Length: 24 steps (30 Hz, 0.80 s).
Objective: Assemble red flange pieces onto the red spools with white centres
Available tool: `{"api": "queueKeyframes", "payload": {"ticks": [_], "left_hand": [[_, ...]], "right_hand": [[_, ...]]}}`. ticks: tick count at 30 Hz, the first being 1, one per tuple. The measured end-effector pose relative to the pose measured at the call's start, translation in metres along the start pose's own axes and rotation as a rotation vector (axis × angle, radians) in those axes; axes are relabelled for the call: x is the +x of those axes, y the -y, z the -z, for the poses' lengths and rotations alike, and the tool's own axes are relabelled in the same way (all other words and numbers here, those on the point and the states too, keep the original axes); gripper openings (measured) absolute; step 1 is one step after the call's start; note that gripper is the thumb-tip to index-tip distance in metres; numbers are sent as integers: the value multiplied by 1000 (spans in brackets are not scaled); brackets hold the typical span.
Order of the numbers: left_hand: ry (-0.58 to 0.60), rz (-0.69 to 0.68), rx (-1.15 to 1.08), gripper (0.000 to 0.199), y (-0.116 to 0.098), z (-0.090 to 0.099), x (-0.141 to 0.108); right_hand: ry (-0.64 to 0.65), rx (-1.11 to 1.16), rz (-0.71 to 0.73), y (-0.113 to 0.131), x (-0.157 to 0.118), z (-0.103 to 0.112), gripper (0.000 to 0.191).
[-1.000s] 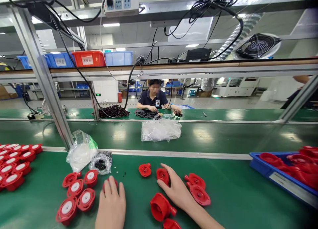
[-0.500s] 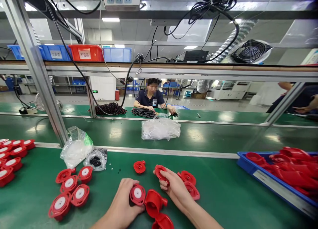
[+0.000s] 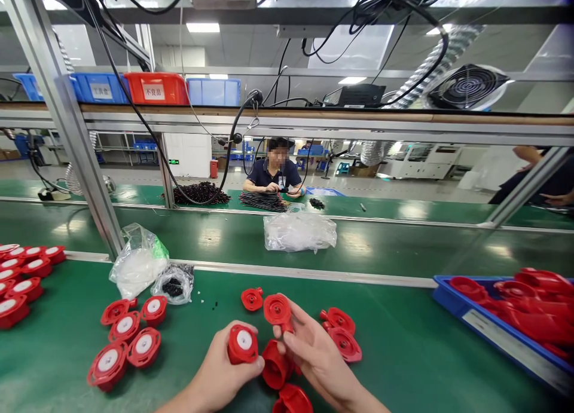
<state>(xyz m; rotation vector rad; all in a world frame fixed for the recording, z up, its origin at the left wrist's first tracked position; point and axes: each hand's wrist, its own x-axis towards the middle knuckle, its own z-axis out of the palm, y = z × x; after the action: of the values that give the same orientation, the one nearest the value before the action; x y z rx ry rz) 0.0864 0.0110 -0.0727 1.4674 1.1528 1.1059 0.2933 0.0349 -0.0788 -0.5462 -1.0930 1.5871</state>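
Observation:
My left hand [image 3: 222, 365] is closed around a red plastic housing with a white disc [image 3: 244, 340] in its face. Between the fingers and thumb of my right hand [image 3: 311, 347] is a red round cap with a side spout [image 3: 277, 309], its hollow face turned toward me. Just below, red cup-shaped housings [image 3: 292, 400] lie on the green bench, partly hidden by my right hand. A loose red cap [image 3: 252, 299] rests beyond my hands. To the right of my right hand are more red caps [image 3: 345, 343].
Several red housings with white discs [image 3: 107, 360] stand at left, with more at the far left edge. Clear plastic bags [image 3: 139, 263] lie behind them. A blue bin [image 3: 488, 329] of red parts is at right. Across the belt sits a co-worker [image 3: 274, 171].
My right hand has turned the red cap so its hollow face shows, and moved it left, closer to my left hand. My left hand has tilted and slightly raised the housing.

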Motion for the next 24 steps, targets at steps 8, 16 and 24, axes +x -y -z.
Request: {"api": "queueKeyframes", "payload": {"ticks": [8, 16, 24], "left_hand": [[20, -47, 58, 28, -3, -6, -4], [-11, -60, 148, 20, 1, -13, -8], [8, -60, 209, 23, -1, -15, -9]], "right_hand": [[218, -1044, 624, 3, -14, 2, 63], [372, -1154, 815, 9, -16, -11, 62], [368, -1035, 619, -4, -19, -9, 62]]}}
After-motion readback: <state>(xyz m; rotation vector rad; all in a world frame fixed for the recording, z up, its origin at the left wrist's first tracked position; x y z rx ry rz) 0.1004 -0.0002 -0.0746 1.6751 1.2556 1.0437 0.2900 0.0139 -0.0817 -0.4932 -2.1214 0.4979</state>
